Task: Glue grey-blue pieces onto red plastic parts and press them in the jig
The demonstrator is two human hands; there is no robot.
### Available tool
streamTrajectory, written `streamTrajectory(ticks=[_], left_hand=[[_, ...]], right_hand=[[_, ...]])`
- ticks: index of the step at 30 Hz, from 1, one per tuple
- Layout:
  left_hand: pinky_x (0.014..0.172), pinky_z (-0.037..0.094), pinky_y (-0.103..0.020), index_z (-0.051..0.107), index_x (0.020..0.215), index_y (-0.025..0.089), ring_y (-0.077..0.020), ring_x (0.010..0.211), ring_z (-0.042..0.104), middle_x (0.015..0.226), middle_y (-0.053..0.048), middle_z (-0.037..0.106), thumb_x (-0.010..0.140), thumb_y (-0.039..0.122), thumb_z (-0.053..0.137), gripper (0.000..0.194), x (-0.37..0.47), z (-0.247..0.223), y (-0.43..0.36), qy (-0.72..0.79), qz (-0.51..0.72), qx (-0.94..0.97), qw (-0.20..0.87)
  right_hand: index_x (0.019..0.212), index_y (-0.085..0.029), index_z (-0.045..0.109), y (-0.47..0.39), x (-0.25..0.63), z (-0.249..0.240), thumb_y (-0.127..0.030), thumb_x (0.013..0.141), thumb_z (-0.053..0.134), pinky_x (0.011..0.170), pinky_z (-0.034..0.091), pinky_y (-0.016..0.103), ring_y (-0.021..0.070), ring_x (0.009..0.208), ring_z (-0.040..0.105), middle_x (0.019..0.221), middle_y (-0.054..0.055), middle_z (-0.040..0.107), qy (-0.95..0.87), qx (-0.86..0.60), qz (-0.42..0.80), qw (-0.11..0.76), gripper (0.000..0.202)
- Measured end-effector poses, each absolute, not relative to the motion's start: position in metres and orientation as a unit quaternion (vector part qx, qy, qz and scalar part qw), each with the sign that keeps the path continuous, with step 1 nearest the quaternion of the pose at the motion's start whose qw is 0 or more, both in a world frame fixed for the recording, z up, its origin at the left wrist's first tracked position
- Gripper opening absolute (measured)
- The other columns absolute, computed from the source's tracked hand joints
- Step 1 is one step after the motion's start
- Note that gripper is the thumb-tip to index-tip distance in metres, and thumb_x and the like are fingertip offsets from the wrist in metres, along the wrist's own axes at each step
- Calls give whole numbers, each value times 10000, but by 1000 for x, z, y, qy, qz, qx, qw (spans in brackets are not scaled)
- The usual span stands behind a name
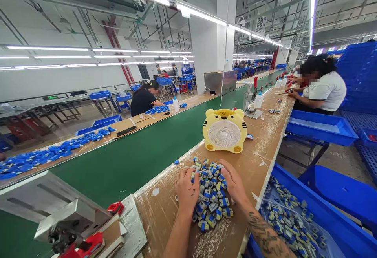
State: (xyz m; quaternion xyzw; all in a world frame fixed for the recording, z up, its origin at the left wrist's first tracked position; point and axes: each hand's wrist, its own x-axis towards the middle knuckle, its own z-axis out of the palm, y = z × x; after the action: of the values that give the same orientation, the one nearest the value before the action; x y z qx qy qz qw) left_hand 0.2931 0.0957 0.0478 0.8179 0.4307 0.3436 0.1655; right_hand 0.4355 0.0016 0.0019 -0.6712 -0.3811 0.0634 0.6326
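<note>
A heap of small grey, blue and yellow plastic blocks lies on the cardboard-covered bench in front of me. My left hand rests against the heap's left side, fingers stretched forward and slightly bent. On the opposite side, my right hand touches the blocks with its fingers extended. Both hands cup the pile between them, and neither has a single piece gripped. Some fingertips are partly hidden among the blocks. Just beyond the heap stands a yellow animal-faced fan.
A blue bin with more blocks sits at lower right, beside a blue stool. A green conveyor belt runs along the left. A metal clamp fixture stands at lower left. Co-workers sit across the belt and further along my bench.
</note>
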Motion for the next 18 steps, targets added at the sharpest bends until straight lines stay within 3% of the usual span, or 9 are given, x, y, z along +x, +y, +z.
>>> streamTrajectory(ticks=[4,7,9,11,14,16,18], left_hand=[[1122,367,-613,785,1128,218,-423,1341,519,1361,-174,661,837,331,705,322,265,23,62,422,299,846,125],[1145,310,-645,677,1349,261,-437,1440,418,1532,-182,534,789,348,783,576,262,13,39,405,205,888,70],[1150,296,-650,628,1410,248,-443,1462,388,1549,-202,517,817,376,767,623,265,15,34,401,139,904,53],[1157,280,-653,611,1428,216,-444,1467,384,1542,-229,519,874,406,713,595,270,21,35,407,102,907,37],[1144,272,-682,592,1442,183,-451,1453,400,1560,-267,476,924,435,645,579,277,25,43,413,96,906,6],[1116,305,-694,605,1428,176,-461,1436,418,1555,-280,469,937,437,621,556,279,24,46,405,108,908,2],[1101,339,-678,632,1398,152,-462,1418,438,1529,-292,487,945,405,605,520,279,23,46,393,133,910,4]], right_hand=[[1239,-220,706,-50,433,-19,-539,912,558,1092,449,568,362,1278,589,1316,132,703,-363,-724,50,585,480],[1316,-218,648,-74,427,-29,-481,946,527,1071,474,538,343,1296,578,1355,133,677,-361,-753,43,549,470],[1289,-213,649,-92,433,-32,-452,961,497,1087,460,504,322,1309,562,1370,134,662,-353,-776,26,522,434],[1179,-195,683,-118,448,-35,-418,979,444,1061,472,482,312,1236,604,1285,147,699,-332,-811,12,481,383],[1005,-183,716,-169,466,-42,-327,983,385,849,568,403,273,898,718,950,117,778,-307,-868,39,389,362],[943,-197,738,-198,463,-51,-250,904,485,747,580,343,247,761,727,818,72,782,-319,-888,86,321,261],[897,-228,761,-215,448,-64,-160,758,613,772,577,304,247,816,751,861,47,804,-350,-890,137,257,214]])
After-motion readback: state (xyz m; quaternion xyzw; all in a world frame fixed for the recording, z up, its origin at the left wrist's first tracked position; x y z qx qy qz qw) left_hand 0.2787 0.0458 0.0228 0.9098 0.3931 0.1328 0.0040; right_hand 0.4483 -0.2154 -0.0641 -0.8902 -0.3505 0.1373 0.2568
